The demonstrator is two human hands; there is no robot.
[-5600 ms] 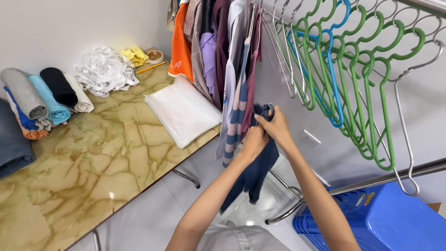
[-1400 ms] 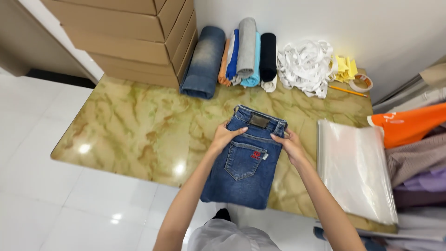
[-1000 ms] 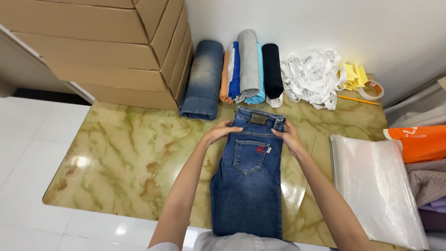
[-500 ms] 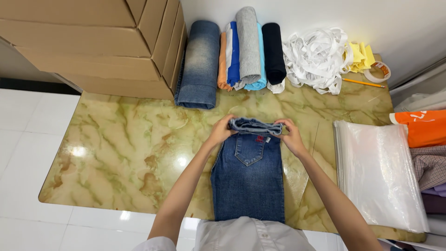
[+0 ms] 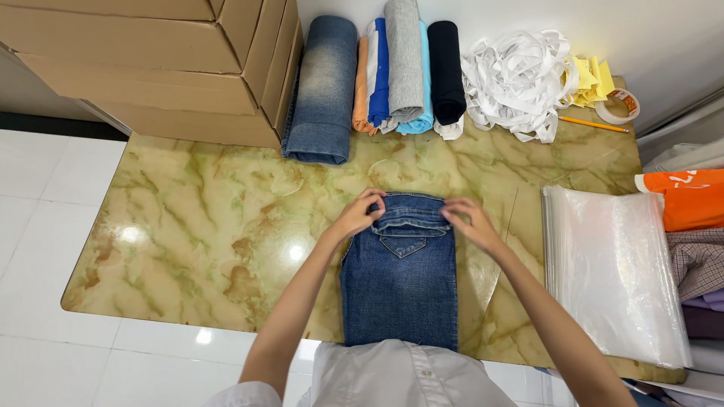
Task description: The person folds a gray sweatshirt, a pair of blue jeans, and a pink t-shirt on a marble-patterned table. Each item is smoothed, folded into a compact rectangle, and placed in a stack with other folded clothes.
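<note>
Under both hands (image 5: 411,217), the jeans' (image 5: 400,283) rolled waistband hides its fold.

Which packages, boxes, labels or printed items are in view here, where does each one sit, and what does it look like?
Cardboard boxes: stacked at the table's far left corner, plain brown, rectangular.
Clear plastic bags: flat stack on the table's right side, see-through, rectangular.
Orange garment: right edge, beside the bags, with white print.
Tape roll: far right corner, a small ring.
No signs or screens in view.
</note>
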